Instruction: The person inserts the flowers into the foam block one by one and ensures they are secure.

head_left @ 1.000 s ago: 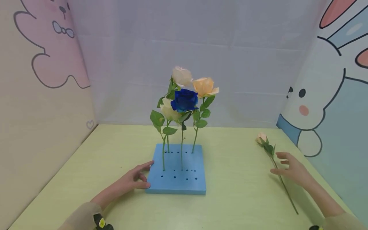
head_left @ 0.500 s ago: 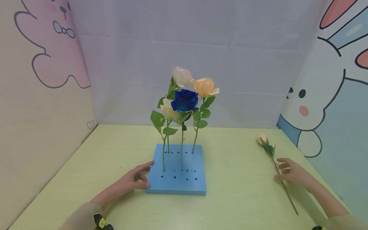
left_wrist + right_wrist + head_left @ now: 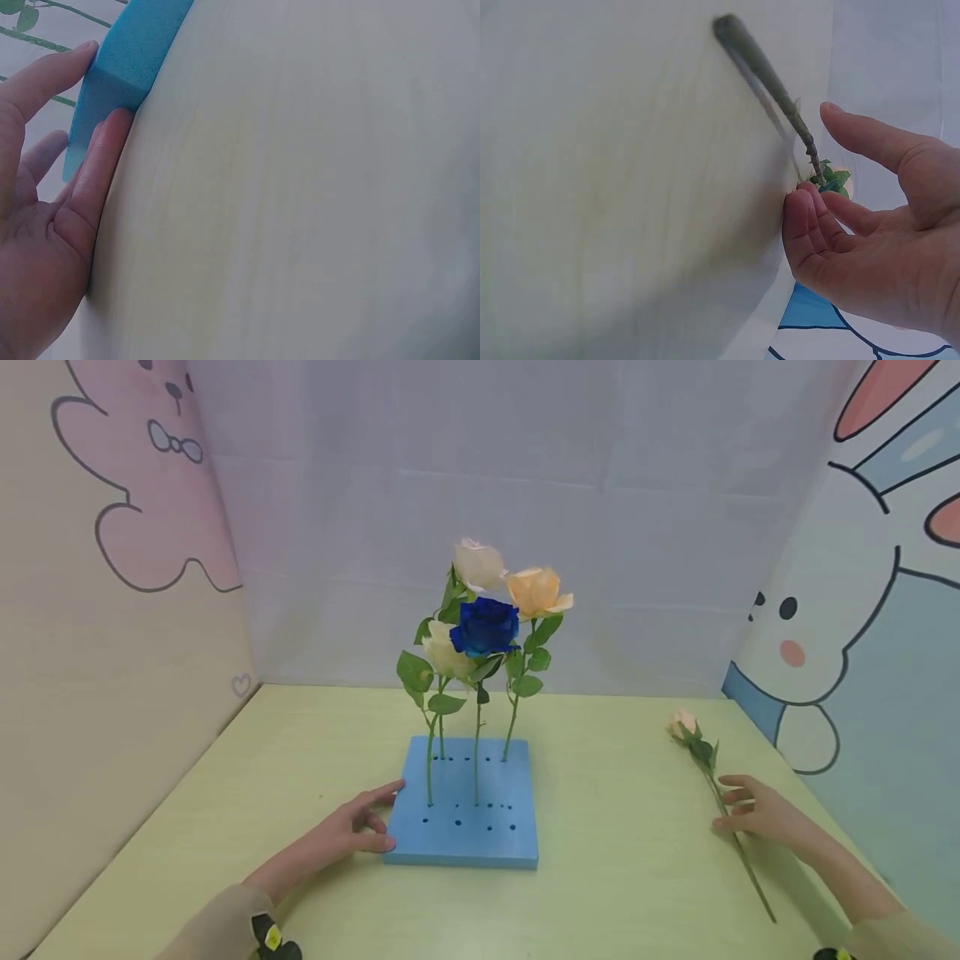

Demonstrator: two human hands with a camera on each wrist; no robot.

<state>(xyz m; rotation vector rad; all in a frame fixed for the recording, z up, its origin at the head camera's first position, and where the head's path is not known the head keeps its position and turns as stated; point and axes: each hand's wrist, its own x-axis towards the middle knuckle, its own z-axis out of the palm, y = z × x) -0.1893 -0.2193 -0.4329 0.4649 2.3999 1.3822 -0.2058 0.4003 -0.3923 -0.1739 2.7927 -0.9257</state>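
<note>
My left hand [image 3: 351, 828] rests against the left side of a blue foam block [image 3: 468, 846] with rows of small holes. In the left wrist view its extended fingers touch the block's edge [image 3: 139, 52]. Roses stand upright in the block: a blue one [image 3: 485, 627], a peach one [image 3: 537, 592], a pale pink one [image 3: 478, 565] and a cream one [image 3: 444, 649]. A light pink rose [image 3: 682, 724] lies on the table at right. Over its stem hovers my right hand [image 3: 765, 812]; in the right wrist view the thumb stands apart from the loosely bent fingers, the stem [image 3: 769, 75] beside the fingertips.
The pale yellow-green table [image 3: 600, 893] carries the block near its middle. A plain light backdrop [image 3: 645, 527] closes off the back, and cartoon-printed walls stand at the left [image 3: 120, 635] and right [image 3: 900, 677].
My right hand has lowered slightly toward the rose stem, its thumb and fingers drawing a little closer together. The left hand keeps its place on the block. The head view has shifted slightly.
</note>
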